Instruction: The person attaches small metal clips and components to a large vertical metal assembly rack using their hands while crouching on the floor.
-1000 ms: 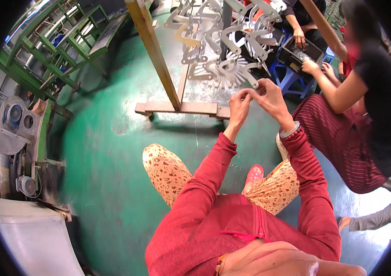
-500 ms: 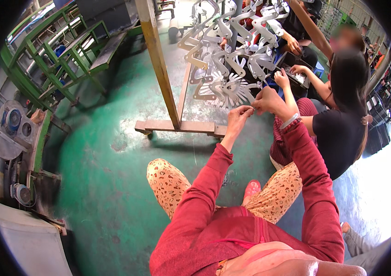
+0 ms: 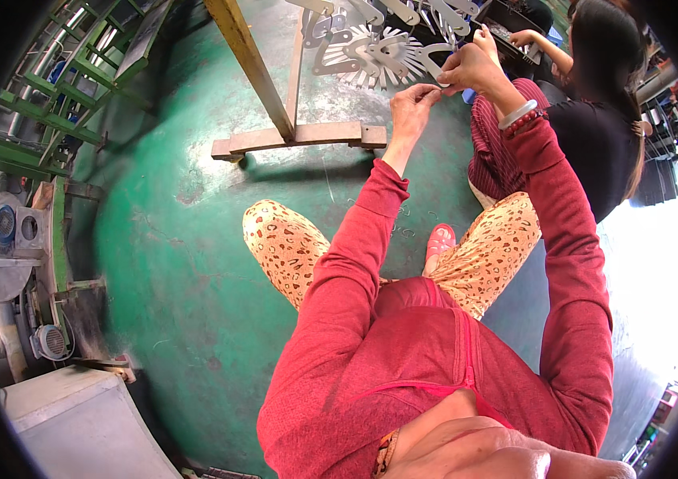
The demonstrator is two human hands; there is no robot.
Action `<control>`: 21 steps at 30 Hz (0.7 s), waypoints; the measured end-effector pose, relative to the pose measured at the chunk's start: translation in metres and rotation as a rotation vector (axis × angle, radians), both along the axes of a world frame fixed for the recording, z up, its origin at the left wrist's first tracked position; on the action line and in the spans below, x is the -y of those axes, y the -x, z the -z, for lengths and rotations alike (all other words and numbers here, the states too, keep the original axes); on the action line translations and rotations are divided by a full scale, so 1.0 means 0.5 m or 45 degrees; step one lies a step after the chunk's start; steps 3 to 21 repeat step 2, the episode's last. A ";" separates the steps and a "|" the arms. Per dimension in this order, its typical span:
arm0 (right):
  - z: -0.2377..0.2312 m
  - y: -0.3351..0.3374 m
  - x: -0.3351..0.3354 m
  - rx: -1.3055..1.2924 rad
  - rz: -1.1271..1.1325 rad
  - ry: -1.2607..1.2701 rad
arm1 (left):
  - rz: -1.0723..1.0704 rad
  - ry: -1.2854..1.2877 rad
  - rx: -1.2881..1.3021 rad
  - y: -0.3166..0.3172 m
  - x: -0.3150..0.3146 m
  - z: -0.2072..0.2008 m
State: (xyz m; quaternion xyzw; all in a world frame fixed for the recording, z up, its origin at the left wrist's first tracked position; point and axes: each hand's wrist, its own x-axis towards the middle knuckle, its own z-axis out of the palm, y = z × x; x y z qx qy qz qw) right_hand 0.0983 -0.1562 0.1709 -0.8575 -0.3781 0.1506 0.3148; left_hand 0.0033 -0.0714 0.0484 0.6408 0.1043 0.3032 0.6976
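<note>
My left hand (image 3: 412, 110) is raised in front of me, its thumb and fingers pinched together. Whatever they pinch is too small to make out. Close beside it, my right hand (image 3: 474, 70) is also closed in a pinch, the fingertips of both hands nearly meeting. The right fingertips are at the lower end of a pale flat metal bracket (image 3: 428, 57) hanging in front of them; whether they grip it I cannot tell. Left of it hang more flat metal brackets (image 3: 334, 56) and a fan-like cluster of narrow metal strips (image 3: 379, 73).
A wheeled rack with a yellowish post (image 3: 255, 72) and a metal foot (image 3: 299, 139) stands ahead. At right a co-worker in a black top (image 3: 594, 152) sits close by. Green metal frames (image 3: 59, 104), a motor (image 3: 3, 225) and a pale box (image 3: 91, 423) line the left.
The view has tilted downward, so the rack, brackets and hands sit higher in the picture. Both hands stay pinched close together, and the hanging brackets now appear nearer the right fingertips.
</note>
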 end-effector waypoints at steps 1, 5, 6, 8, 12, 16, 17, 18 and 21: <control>0.000 -0.002 -0.006 -0.053 -0.001 -0.039 | -0.013 0.003 -0.008 -0.003 -0.004 0.001; 0.000 -0.002 -0.009 -0.031 -0.009 -0.034 | -0.035 -0.055 -0.040 -0.005 -0.008 0.003; 0.000 -0.002 -0.009 -0.031 -0.009 -0.034 | -0.035 -0.055 -0.040 -0.005 -0.008 0.003; 0.000 -0.002 -0.009 -0.031 -0.009 -0.034 | -0.035 -0.055 -0.040 -0.005 -0.008 0.003; 0.000 -0.002 -0.009 -0.031 -0.009 -0.034 | -0.035 -0.055 -0.040 -0.005 -0.008 0.003; 0.000 -0.002 -0.009 -0.031 -0.009 -0.034 | -0.035 -0.055 -0.040 -0.005 -0.008 0.003; 0.000 -0.002 -0.009 -0.031 -0.009 -0.034 | -0.035 -0.055 -0.040 -0.005 -0.008 0.003; 0.000 -0.002 -0.009 -0.031 -0.009 -0.034 | -0.035 -0.055 -0.040 -0.005 -0.008 0.003; 0.000 -0.002 -0.009 -0.031 -0.009 -0.034 | -0.035 -0.055 -0.040 -0.005 -0.008 0.003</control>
